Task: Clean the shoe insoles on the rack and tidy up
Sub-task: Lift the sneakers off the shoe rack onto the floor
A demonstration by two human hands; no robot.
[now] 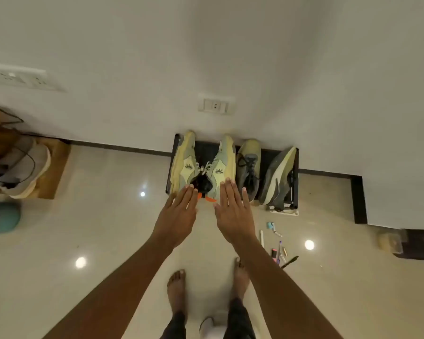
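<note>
A low black shoe rack (294, 182) stands against the white wall. On its left half sit two green-and-yellow sneakers (224, 165) with orange heel tabs, leaning away from each other. Two grey sneakers (249, 167) lie on the right half. My left hand (179, 214) and my right hand (233, 214) stretch forward side by side, palms down, fingers straight. Both hover in front of the green pair and hold nothing. No insole shows outside a shoe.
Pens, markers and small items (279, 250) lie scattered on the glossy floor at the right. A white power strip (284, 211) lies before the rack. A wooden shelf with a white shoe (22, 172) stands at the left. My bare feet (176, 287) are below.
</note>
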